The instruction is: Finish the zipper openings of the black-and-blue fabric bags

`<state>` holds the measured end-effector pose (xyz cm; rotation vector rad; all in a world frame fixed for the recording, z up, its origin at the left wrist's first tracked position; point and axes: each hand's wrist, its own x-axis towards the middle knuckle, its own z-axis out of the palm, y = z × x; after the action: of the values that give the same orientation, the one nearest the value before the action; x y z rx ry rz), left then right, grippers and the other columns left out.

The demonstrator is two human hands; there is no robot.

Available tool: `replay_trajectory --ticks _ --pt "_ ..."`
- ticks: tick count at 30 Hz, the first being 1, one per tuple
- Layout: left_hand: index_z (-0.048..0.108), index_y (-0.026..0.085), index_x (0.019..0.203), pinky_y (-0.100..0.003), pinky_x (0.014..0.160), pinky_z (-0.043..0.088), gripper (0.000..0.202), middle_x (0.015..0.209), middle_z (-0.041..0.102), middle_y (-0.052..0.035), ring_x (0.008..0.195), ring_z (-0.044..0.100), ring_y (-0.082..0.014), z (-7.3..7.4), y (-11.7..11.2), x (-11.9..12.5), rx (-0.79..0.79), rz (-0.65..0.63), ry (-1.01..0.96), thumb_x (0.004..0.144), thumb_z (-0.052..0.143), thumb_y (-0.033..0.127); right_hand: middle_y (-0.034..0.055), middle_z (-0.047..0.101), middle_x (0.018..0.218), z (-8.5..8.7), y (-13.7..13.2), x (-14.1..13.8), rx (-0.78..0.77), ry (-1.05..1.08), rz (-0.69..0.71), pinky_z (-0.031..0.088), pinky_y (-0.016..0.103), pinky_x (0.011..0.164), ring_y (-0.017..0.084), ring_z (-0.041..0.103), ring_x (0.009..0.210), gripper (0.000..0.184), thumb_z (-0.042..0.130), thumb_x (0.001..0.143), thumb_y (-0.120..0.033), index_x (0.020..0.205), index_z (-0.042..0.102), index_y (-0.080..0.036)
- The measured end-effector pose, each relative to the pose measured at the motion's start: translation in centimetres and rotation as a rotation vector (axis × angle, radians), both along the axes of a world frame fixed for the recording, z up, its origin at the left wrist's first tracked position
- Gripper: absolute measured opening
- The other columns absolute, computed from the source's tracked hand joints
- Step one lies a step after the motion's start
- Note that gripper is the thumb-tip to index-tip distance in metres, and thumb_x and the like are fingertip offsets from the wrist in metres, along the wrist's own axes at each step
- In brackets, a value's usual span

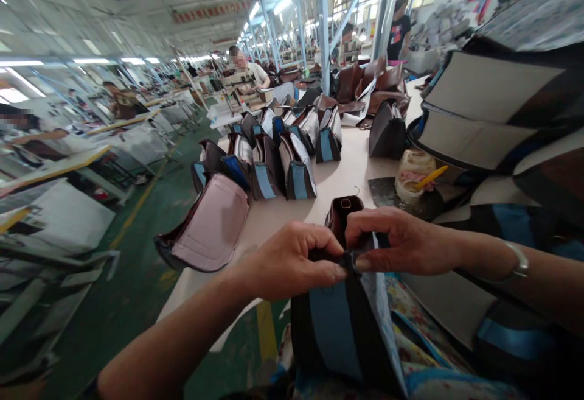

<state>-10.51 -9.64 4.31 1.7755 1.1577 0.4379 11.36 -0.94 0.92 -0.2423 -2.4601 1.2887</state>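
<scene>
In the head view, the left hand (296, 261) and the right hand (406, 242) pinch the top edge of the bag (335, 330) close to the flowered cloth (426, 334), perhaps to keep this edge firm. Other bags (299, 179) stand on the counter (349, 175) beyond; at right, the jar (410, 190) and stack (483, 89) leave little room.

Nearest bag (335, 327): black, and we see a broad blue band down its end
Lining (381, 302): pale, with a blurred bluish print
Flowered cloth (424, 342): we make out reddish and yellowish blooms, blue trim
Leaning bag (212, 220): dusty pink, dark-edged
Standing bags (270, 165): dark, several showing us blue strips
Jar (413, 171): cream
Stick (431, 178): yellow
Bracelet (520, 260): silver
Tabletop (269, 220): off-white
Floor (168, 211): green, striped yellow
</scene>
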Motion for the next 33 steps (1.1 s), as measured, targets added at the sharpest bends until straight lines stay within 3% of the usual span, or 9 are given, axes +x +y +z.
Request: replay_trajectory --ticks 5,14,21,29,33 --pt "0.064 0.013 0.079 -0.024 0.061 0.036 0.022 0.072 0.052 0.0015 0.065 0.044 -0.0105 -0.6 0.2 -0.1 -0.063 0.036 -0.08 0.081 0.066 0.035 0.0018 0.06 0.082 0.2 -0.5 -0.3 -0.071 0.029 0.009 0.039 0.022 0.067 0.011 0.05 0.073 0.027 0.066 0.089 -0.039 0.091 0.06 -0.013" --pt "0.061 0.014 0.071 -0.024 0.056 0.031 0.011 0.066 0.048 0.0033 0.062 0.041 -0.0098 -0.5 0.0 0.6 -0.054 0.103 -0.08 0.077 0.059 0.022 0.0001 0.056 0.08 -0.2 -0.2 -0.3 -0.152 -0.003 0.022 0.037 0.022 0.066 0.01 0.047 0.072 0.023 0.055 0.096 -0.035 0.091 0.061 -0.013" --pt "0.059 0.014 0.071 -0.024 0.058 0.031 0.008 0.066 0.047 0.0034 0.064 0.043 -0.0108 -0.4 0.2 0.9 -0.041 0.092 -0.069 0.075 0.054 0.02 -0.0009 0.053 0.075 0.8 -0.6 -0.6 -0.238 -0.051 -0.007 0.035 0.022 0.06 0.01 0.044 0.069 0.032 0.069 0.084 -0.043 0.085 0.059 -0.012" --pt "0.06 0.014 0.073 -0.025 0.055 0.029 0.012 0.066 0.046 0.0033 0.061 0.04 -0.0102 -0.8 0.2 0.4 -0.113 0.088 -0.145 0.077 0.057 0.025 -0.0023 0.05 0.072 -0.1 0.3 -1.3 -0.398 -0.029 0.122 0.033 0.021 0.056 0.008 0.041 0.064 0.031 0.072 0.083 -0.037 0.085 0.056 -0.011" --pt "0.058 0.014 0.071 -0.024 0.051 0.027 0.024 0.063 0.044 0.004 0.058 0.037 -0.0091 -0.9 0.1 0.8 -0.098 0.12 -0.106 0.078 0.064 0.036 -0.0027 0.049 0.073 -0.5 0.6 -1.4 -0.421 -0.022 0.169 0.032 0.02 0.056 0.007 0.041 0.065 0.03 0.071 0.084 -0.036 0.087 0.056 -0.011"
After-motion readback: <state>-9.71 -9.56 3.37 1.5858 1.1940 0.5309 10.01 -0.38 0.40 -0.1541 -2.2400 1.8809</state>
